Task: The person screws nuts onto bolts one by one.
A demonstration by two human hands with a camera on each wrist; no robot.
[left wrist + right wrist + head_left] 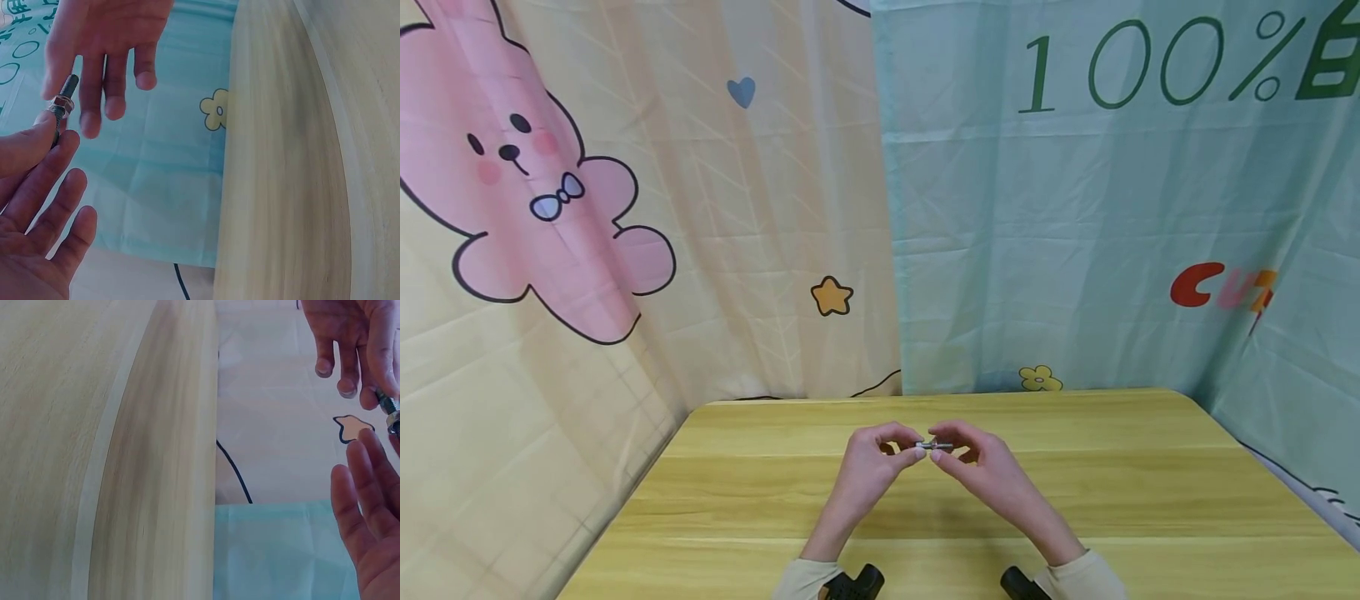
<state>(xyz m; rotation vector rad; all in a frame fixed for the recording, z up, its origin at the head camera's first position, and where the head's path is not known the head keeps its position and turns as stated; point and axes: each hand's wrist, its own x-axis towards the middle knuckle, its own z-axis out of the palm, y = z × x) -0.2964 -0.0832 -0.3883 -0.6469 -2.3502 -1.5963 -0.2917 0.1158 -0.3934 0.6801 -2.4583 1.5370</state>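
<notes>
A short metal threaded bolt (71, 84) with a shiny nut (62, 105) around its middle is held between both hands above the table. My left hand (868, 462) pinches one end of the bolt between thumb and fingertips; its other fingers spread loosely in the left wrist view. From the opposite side, my right hand (981, 462) has thumb and index fingertip around the nut, the bolt's far end pointing toward its palm. The right hand's remaining fingers reach out nearly straight. In the right wrist view the nut (393, 420) is partly cut off by the frame edge.
A light wooden table (737, 500) lies under both hands. Behind it hang a cream printed curtain (700, 333) and a pale green one (1075, 208). Dark devices (867, 581) sit at both wrists, by the sleeves.
</notes>
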